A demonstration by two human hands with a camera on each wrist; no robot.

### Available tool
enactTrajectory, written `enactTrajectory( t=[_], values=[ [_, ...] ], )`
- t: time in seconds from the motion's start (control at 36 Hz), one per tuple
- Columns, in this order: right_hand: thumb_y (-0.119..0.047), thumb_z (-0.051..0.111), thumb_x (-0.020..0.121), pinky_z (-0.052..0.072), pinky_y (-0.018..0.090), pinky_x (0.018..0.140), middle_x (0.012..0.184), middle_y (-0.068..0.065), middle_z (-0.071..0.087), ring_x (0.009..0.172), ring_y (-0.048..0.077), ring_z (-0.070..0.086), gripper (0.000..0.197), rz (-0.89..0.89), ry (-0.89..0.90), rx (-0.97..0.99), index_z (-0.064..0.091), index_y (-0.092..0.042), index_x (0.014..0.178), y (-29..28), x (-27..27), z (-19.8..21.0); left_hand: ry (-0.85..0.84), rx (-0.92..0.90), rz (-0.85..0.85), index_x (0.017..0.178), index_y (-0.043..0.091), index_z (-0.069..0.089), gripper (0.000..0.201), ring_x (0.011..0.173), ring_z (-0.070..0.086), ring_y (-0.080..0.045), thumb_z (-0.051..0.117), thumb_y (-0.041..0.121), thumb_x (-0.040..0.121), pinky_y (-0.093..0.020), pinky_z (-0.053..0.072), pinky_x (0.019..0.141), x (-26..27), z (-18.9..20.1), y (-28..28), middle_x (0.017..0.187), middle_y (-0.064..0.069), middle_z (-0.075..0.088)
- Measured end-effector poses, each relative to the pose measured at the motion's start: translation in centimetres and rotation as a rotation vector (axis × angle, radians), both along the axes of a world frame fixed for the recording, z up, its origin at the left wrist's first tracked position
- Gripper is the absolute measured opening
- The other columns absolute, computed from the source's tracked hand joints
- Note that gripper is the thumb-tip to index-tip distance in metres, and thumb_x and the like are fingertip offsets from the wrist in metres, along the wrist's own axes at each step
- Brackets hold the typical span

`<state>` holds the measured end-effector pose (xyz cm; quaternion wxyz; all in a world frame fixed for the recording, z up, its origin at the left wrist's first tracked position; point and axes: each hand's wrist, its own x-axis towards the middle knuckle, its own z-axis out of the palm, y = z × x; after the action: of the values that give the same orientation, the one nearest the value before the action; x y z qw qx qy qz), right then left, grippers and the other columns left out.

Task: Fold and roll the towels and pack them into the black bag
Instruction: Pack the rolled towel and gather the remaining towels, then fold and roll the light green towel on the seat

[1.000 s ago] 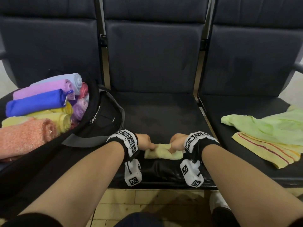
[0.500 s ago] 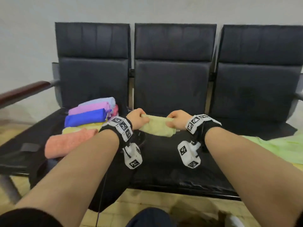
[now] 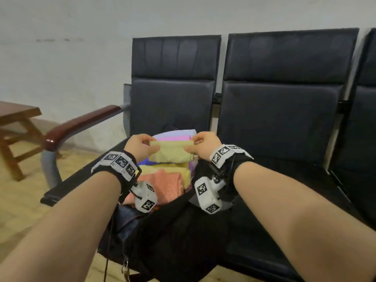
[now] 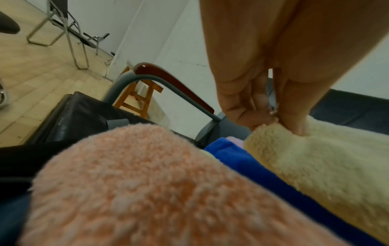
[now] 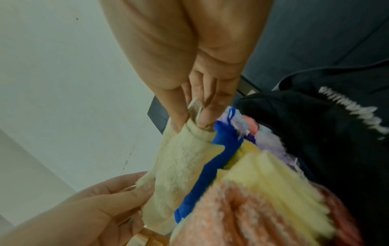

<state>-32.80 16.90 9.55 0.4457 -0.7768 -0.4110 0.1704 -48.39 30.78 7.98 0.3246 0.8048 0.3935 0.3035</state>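
the left hand [image 3: 140,148] and right hand [image 3: 204,146] each pinch one end of a fleecy pale yellow towel roll [image 3: 172,152], held level just above the fuzzy orange roll [image 3: 162,186] and smooth blue roll [image 4: 242,159] packed in the soft black bag [image 3: 183,231].

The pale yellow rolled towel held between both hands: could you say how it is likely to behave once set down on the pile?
The yellow towel is probably soft and light: it sags slightly between the left hand and right hand. Being fleecy, it should grip rather than slide. The roll may loosen when released.
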Motion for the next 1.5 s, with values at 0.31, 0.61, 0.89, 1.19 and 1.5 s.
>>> enactTrajectory(
  t=[0.31,0.61,0.89,1.19,1.5],
  values=[
    [-0.019,0.078,0.079,0.055,0.034,0.081,0.080,0.002,0.057,0.075,0.020,0.060,0.034,-0.017,-0.052,-0.195,0.046,-0.018,0.066,6.9,0.4,-5.8,0.226,-0.180,0.148,0.094,0.010,0.067,0.025,0.098,0.064,-0.028,0.080,0.018,0.075,-0.035,0.051,0.085,0.8,-6.4,6.9,0.100,-0.011,0.067],
    [-0.040,0.074,0.075,0.047,0.028,0.060,0.059,0.000,0.054,0.057,0.016,0.055,0.039,-0.037,-0.201,-0.367,0.044,-0.020,0.061,4.2,1.4,-2.6,0.330,-0.014,0.146,0.124,0.015,0.054,0.042,0.126,0.044,-0.036,0.065,0.021,0.083,-0.038,0.035,0.108,3.6,-2.9,3.5,0.134,-0.017,0.044],
    [-0.043,0.075,0.075,0.055,0.042,0.086,0.095,0.010,0.071,0.087,0.030,0.069,0.044,-0.166,-0.171,-0.370,0.059,-0.009,0.098,-8.6,4.3,0.5,0.263,0.009,-0.064,0.115,0.009,0.061,0.035,0.110,0.059,-0.030,0.065,0.021,0.083,-0.038,0.047,0.095,9.7,0.6,-8.8,0.118,-0.016,0.063],
    [-0.043,0.074,0.071,0.055,0.042,0.085,0.082,0.006,0.073,0.081,0.031,0.070,0.034,-0.520,-0.047,-0.641,0.066,-0.012,0.081,-34.1,17.6,-2.5,0.350,0.062,-0.351,0.115,0.019,0.056,0.039,0.119,0.050,-0.031,0.068,0.022,0.079,-0.038,0.042,0.100,24.5,0.4,-29.8,0.129,-0.009,0.050],
    [-0.018,0.058,0.084,0.049,0.035,0.080,0.107,0.009,0.059,0.100,0.032,0.060,0.025,-0.890,-0.061,-0.782,0.054,-0.010,0.107,-53.9,28.9,-6.0,0.435,0.094,-0.901,0.113,0.029,0.057,0.034,0.117,0.046,-0.024,0.063,0.026,0.080,-0.040,0.044,0.099,41.0,-5.3,-50.3,0.122,-0.002,0.055]
  ],
)
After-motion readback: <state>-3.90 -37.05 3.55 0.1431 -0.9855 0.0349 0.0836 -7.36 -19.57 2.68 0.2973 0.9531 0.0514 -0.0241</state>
